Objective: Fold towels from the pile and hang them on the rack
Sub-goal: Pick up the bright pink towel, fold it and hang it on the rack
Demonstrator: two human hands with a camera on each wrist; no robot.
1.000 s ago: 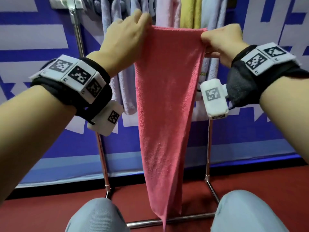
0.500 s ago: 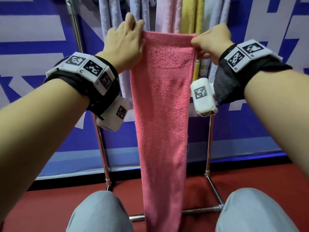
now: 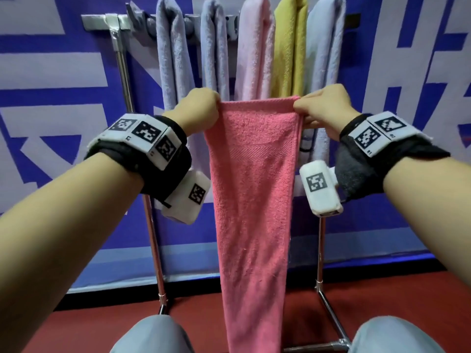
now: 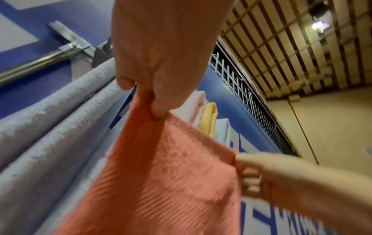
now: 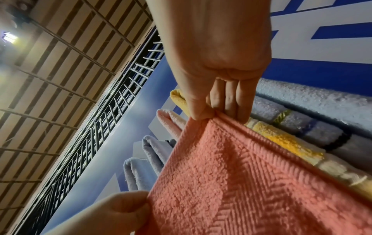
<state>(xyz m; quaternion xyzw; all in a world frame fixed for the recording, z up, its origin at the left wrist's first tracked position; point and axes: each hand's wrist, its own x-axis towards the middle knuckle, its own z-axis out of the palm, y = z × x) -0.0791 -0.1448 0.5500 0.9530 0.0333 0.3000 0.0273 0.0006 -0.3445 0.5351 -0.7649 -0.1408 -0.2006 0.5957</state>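
Observation:
A coral pink towel (image 3: pixel 252 200) hangs lengthwise between my hands, its lower end reaching down between my knees. My left hand (image 3: pixel 201 110) pinches its top left corner, thumb and finger closed on the cloth (image 4: pixel 155 109). My right hand (image 3: pixel 318 108) pinches the top right corner (image 5: pixel 211 114). The towel's top edge is stretched level, below the rack's top bar (image 3: pixel 102 20) and in front of the hung towels. The pile is out of view.
On the metal rack hang several folded towels: two lavender (image 3: pixel 173 59), a pale pink (image 3: pixel 254 52), a yellow (image 3: pixel 290 47) and a light blue (image 3: pixel 323 52). Its steel legs (image 3: pixel 155 250) stand on red floor before a blue and white wall. My knees (image 3: pixel 153 335) are at the bottom.
Both hands, still gripping the pink towel's top corners, have dropped lower in view and spread slightly wider. The rack's top bar and the tops of the hung towels now show above them.

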